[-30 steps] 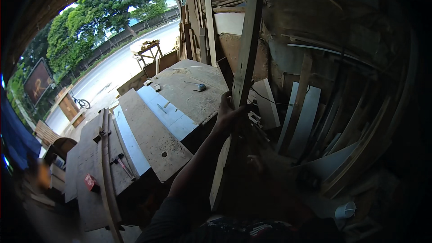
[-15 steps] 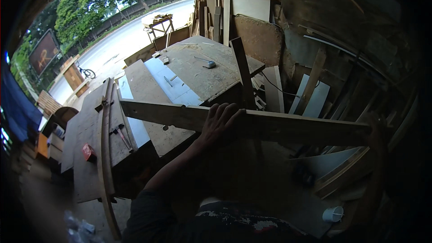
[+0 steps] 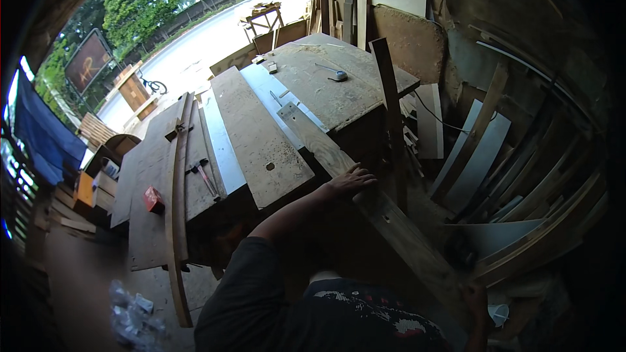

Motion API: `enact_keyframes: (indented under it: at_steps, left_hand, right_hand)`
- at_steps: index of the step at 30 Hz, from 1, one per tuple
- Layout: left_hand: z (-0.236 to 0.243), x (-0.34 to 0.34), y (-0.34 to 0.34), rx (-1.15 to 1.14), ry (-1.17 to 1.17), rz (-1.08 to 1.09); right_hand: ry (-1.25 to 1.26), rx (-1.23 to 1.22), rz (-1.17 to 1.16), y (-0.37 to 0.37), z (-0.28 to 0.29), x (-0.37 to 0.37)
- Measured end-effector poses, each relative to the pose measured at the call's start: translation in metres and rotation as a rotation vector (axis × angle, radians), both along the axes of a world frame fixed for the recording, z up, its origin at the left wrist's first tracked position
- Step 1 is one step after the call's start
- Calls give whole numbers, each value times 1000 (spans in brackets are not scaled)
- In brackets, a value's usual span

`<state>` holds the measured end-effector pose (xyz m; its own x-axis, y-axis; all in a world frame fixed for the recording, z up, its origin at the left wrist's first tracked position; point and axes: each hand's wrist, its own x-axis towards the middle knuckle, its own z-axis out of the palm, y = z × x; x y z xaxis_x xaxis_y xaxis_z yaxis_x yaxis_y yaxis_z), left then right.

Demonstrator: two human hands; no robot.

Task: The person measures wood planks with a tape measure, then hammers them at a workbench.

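A long wooden plank point(image 3: 404, 231) slants from the table's near edge down to the lower right, its broad face turned up. Its far end rests over the white strip on the worktable. My left hand point(image 3: 352, 180) lies across the plank's middle, palm down, fingers stretched out. At the plank's near end, in dim light, my right hand point(image 3: 475, 294) is closed on the edge; its fingers are partly hidden. Beyond the far end, a tape measure point(image 3: 338, 76) sits on the worktable point(image 3: 352, 101).
A hammer point(image 3: 205, 179), a red box point(image 3: 153, 200) and a long wooden strip point(image 3: 175, 221) lie on boards at left. A dark upright post point(image 3: 389, 111) stands at the table's right corner. Leaning boards point(image 3: 479, 137) line the right wall. A white cup point(image 3: 499, 315) is low right.
The plank has swung from nearly level to a steep slant, its far end now over the table. My left hand's fingers have straightened; my right hand has come down and nearer. The view has shifted left.
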<state>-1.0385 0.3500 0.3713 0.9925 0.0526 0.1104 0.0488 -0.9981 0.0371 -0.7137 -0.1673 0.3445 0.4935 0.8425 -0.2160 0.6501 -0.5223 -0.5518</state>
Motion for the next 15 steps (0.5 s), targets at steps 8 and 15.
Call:
enact_keyframes:
  at_steps: [8, 15]
  left_hand:
    - [5, -27, 10, -51, 267, 156]
    - [9, -45, 12, -166, 305, 339]
  right_hand:
    - [137, -3, -59, 28, -18, -48]
    - [241, -15, -30, 48, -35, -72]
